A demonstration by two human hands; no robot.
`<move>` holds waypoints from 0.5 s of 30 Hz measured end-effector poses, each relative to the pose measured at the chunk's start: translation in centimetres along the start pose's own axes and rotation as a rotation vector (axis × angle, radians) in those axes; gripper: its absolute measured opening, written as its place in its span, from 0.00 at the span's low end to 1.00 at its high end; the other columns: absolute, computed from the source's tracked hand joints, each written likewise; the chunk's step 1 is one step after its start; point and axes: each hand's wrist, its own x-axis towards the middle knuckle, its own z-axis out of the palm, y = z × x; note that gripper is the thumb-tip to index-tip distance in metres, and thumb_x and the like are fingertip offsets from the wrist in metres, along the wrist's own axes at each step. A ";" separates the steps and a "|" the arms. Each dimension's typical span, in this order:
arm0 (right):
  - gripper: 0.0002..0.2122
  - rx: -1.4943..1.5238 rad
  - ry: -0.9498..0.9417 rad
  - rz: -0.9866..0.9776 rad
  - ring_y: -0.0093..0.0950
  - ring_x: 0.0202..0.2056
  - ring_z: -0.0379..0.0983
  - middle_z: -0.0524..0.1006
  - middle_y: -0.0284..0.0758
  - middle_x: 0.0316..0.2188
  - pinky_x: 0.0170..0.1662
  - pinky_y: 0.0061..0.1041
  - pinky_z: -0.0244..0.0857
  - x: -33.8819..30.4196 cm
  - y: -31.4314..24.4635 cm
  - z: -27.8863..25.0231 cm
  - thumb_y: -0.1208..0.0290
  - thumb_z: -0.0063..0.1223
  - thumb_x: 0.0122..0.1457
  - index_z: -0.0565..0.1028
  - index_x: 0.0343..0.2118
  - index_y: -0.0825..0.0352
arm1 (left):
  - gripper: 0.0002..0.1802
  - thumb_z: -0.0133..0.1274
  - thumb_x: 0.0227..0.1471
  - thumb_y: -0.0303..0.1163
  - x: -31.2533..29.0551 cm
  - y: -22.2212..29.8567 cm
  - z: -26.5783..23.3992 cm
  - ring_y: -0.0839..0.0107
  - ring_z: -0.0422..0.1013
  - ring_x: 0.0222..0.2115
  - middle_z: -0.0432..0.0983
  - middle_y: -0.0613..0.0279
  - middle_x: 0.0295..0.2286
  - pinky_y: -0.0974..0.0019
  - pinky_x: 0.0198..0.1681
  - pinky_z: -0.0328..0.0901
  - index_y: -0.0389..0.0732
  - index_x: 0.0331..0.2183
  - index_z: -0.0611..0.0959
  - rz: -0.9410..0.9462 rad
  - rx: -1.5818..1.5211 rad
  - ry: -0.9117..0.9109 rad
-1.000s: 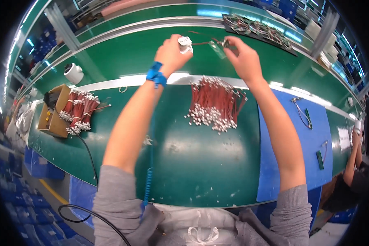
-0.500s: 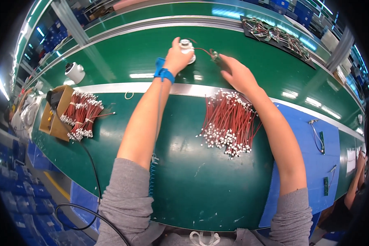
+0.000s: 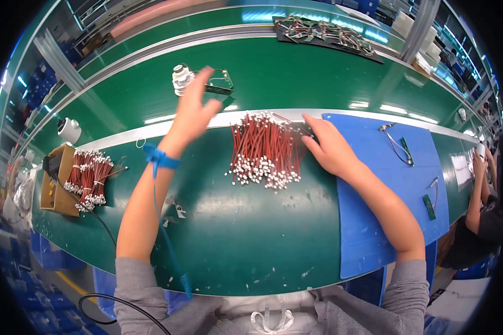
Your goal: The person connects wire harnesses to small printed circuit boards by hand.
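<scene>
My left hand [image 3: 193, 114], slightly blurred, is raised with fingers apart and nothing visible in it. A blue strap [image 3: 161, 158] circles its wrist. Just beyond its fingertips stands a white camera-like part [image 3: 181, 81] with a dark round top. A green circuit board [image 3: 219, 89] rests to the right of that part, a thin wire beside it. My right hand [image 3: 334, 149] is at the right edge of a pile of red cables [image 3: 265, 148] with white connectors. Its thumb and forefinger are apart, with thin dark wires near the gap.
To the left are bundled red cables [image 3: 92, 176], a cardboard box [image 3: 67, 187] and a white housing [image 3: 69, 130]. A blue mat [image 3: 369, 223] on the right bears boards with wires. A black tray [image 3: 330, 39] of boards lies far back. Another person's arm [image 3: 478, 190] shows at far right.
The view has shifted right. My left hand has let go of the white part and come back; my right hand has left the circuit board, which now lies down, and moved to the cable pile.
</scene>
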 end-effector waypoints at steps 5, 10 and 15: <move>0.12 -0.226 0.144 -0.070 0.39 0.43 0.66 0.73 0.41 0.37 0.48 0.34 0.61 -4.3 -0.1 -1.3 0.76 0.45 0.50 0.73 0.38 0.71 | 0.45 0.50 0.44 0.60 -6.1 13.4 3.3 0.44 0.44 0.58 0.45 0.44 0.58 0.47 0.58 0.43 0.52 0.59 0.55 -0.097 0.077 -0.568; 0.09 -0.149 0.154 0.007 0.37 0.38 0.70 0.74 0.39 0.32 0.41 0.33 0.65 -6.5 -0.3 -3.6 0.79 0.47 0.48 0.75 0.33 0.69 | 0.47 0.52 0.39 0.62 -8.0 19.8 3.3 0.42 0.43 0.57 0.44 0.46 0.58 0.37 0.56 0.40 0.56 0.58 0.57 -0.131 0.213 -0.590; 0.10 -0.017 0.218 -0.042 0.39 0.36 0.71 0.73 0.39 0.36 0.39 0.33 0.67 -6.7 -0.1 -4.9 0.81 0.47 0.47 0.74 0.34 0.67 | 0.47 0.58 0.37 0.57 -8.2 20.7 4.0 0.43 0.46 0.56 0.47 0.45 0.56 0.41 0.56 0.43 0.53 0.57 0.61 -0.092 0.116 -0.397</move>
